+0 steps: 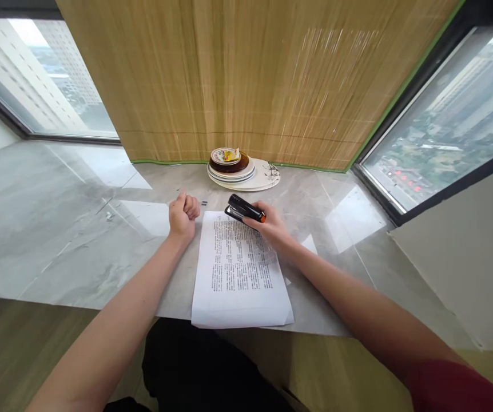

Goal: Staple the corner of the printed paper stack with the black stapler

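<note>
A stack of printed white paper sheets (240, 272) lies on the grey marble sill in front of me. My right hand (272, 227) grips a black stapler (243, 209) with an orange end, held over the top edge of the sheets. My left hand (183, 216) rests on the sill just left of the paper's top corner, its fingers curled into a fist. What the fist holds, if anything, is hidden.
A stack of plates (243, 170) with a brown bowl on top stands at the back by the bamboo blind (246, 80). Small staples (204, 202) and bits (109, 216) lie on the marble sill (58, 229). Windows flank both sides. The sill's front edge runs under the paper.
</note>
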{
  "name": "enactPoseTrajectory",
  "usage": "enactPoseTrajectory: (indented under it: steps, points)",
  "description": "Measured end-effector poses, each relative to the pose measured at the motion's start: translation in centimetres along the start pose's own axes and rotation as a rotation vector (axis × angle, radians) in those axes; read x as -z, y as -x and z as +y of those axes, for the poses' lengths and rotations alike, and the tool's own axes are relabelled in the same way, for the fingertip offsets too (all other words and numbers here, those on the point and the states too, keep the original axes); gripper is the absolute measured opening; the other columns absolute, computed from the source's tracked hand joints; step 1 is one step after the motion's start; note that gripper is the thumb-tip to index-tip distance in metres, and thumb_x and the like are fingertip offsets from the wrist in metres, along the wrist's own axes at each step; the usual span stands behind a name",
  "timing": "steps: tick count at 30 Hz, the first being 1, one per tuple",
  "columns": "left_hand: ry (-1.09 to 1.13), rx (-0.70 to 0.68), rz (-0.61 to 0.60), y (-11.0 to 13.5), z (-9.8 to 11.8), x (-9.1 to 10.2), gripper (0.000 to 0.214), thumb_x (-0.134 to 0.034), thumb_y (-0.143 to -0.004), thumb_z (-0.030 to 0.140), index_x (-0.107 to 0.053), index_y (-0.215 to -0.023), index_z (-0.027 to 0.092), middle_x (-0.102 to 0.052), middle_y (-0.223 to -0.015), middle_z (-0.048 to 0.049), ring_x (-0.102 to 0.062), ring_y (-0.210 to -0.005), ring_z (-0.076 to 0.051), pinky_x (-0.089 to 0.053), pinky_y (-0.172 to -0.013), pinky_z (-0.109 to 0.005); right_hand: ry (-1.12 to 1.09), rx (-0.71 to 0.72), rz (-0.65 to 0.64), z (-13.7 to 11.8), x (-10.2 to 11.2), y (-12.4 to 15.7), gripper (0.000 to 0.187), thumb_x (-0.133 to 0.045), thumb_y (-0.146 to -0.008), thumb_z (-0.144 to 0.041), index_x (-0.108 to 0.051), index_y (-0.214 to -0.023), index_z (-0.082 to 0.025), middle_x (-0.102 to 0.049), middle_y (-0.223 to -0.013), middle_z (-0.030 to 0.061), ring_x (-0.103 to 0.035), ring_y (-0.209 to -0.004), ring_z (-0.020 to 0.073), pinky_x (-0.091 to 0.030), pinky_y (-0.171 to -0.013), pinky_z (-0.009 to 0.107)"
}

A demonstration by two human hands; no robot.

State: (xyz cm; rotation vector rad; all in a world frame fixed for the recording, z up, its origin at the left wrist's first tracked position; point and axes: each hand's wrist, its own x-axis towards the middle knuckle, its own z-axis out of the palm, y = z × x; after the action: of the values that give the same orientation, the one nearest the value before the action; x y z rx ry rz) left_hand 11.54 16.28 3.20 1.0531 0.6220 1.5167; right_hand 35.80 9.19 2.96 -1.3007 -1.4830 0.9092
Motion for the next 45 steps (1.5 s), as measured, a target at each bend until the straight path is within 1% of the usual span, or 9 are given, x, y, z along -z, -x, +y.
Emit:
enactPoseTrajectory:
  steps: [4, 10, 17, 22, 27, 35, 39, 41, 45]
  points:
    - [0.060, 0.116, -0.021, -0.4, -0.3, 0.3, 0.062, -0.070, -0.095, 0.053, -0.038, -0.055, 0.020, -0.027, -0.049, 0.0059, -0.024, -0.043, -0.007, -0.019, -0.042, -0.023, 0.112, -0.113, -0.088, 0.0, -0.6, 0.6, 0.028, -0.072, -0.085, -0.045, -0.063, -0.101, -0.024, -0.067, -0.094, 0.0016, -0.060, -0.088, 0.0231, -0.042, -0.078, 0.035]
    - [-0.132, 0.443, -0.265, 0.3, -1.7, 0.0, 0.045, -0.083, -0.085, 0.054, -0.063, -0.076, 0.014, -0.043, -0.056, 0.0055, -0.037, -0.045, -0.006, -0.028, -0.045, -0.019, 0.299, -0.154, -0.070, 0.1, -1.2, 0.0, 0.024, -0.070, -0.081, -0.036, -0.057, -0.097, -0.023, -0.064, -0.095, 0.0024, -0.059, -0.090, 0.0243, -0.041, -0.079, 0.035]
    - [-0.180, 0.352, -0.247, 0.6, -1.8, 0.3, 0.042, -0.082, -0.083, 0.053, -0.068, -0.074, 0.014, -0.046, -0.058, 0.0033, -0.039, -0.050, -0.007, -0.028, -0.048, -0.021, 0.250, -0.143, -0.044, 0.6, -0.4, 0.0, 0.021, -0.069, -0.084, -0.039, -0.057, -0.094, -0.024, -0.064, -0.094, 0.0024, -0.060, -0.089, 0.0247, -0.042, -0.078, 0.035]
    - [-0.217, 0.152, -0.072, 0.0, -1.7, 0.9, 0.040, -0.088, -0.079, 0.048, -0.072, -0.064, 0.014, -0.060, -0.066, -0.0025, -0.051, -0.059, -0.009, -0.044, -0.061, -0.024, 0.220, 0.061, 0.048, 1.4, 0.3, 0.4, 0.018, -0.071, -0.086, -0.036, -0.065, -0.097, -0.023, -0.064, -0.097, 0.0034, -0.061, -0.090, 0.0235, -0.044, -0.083, 0.036]
    - [-0.159, 0.147, 0.077, -0.5, -2.1, 1.4, 0.047, -0.091, -0.073, 0.058, -0.082, -0.086, 0.013, -0.073, -0.076, -0.0068, -0.062, -0.064, -0.012, -0.052, -0.068, -0.028, 0.105, 0.262, -0.018, 1.4, 0.4, -0.1, 0.015, -0.072, -0.088, -0.034, -0.071, -0.098, -0.022, -0.064, -0.095, 0.0032, -0.061, -0.087, 0.0218, -0.045, -0.077, 0.035]
    - [-0.208, 0.147, -0.012, -0.4, -2.0, 1.2, 0.055, -0.094, -0.070, 0.055, -0.081, -0.106, 0.015, -0.081, -0.104, -0.0138, -0.075, -0.083, -0.020, -0.058, -0.073, -0.031, 0.132, 0.289, -0.186, 1.6, 0.3, -0.7, 0.021, -0.073, -0.083, -0.033, -0.071, -0.100, -0.021, -0.068, -0.100, 0.0056, -0.063, -0.092, 0.0230, -0.046, -0.084, 0.036]
    - [-0.276, 0.141, 0.017, 0.0, -1.6, 1.0, 0.049, -0.099, -0.062, 0.048, -0.081, -0.093, 0.015, -0.081, -0.093, -0.0114, -0.074, -0.076, -0.019, -0.057, -0.068, -0.029, 0.011, 0.246, -0.072, 1.4, 1.6, -1.1, 0.019, -0.064, -0.085, -0.036, -0.062, -0.100, -0.026, -0.064, -0.102, 0.0029, -0.056, -0.092, 0.0223, -0.044, -0.083, 0.035]
    - [-0.287, 0.115, 0.022, 0.1, -1.4, 0.7, 0.043, -0.101, -0.058, 0.041, -0.080, -0.084, 0.015, -0.079, -0.081, -0.0081, -0.071, -0.070, -0.016, -0.054, -0.064, -0.027, -0.106, 0.172, 0.014, 1.4, 2.3, -1.5, 0.014, -0.059, -0.077, -0.031, -0.050, -0.086, -0.026, -0.054, -0.089, 0.0015, -0.050, -0.083, 0.0213, -0.043, -0.078, 0.034]
    - [-0.256, 0.048, 0.010, 0.1, -1.3, 0.5, 0.039, -0.102, -0.054, 0.031, -0.077, -0.078, 0.016, -0.073, -0.071, -0.0011, -0.062, -0.062, -0.011, -0.049, -0.059, -0.023, -0.293, 0.079, 0.012, 1.8, 2.7, -1.9, 0.036, -0.056, -0.056, -0.025, -0.024, -0.072, -0.024, -0.031, -0.074, 0.0006, -0.035, -0.071, 0.0202, -0.037, -0.068, 0.035]
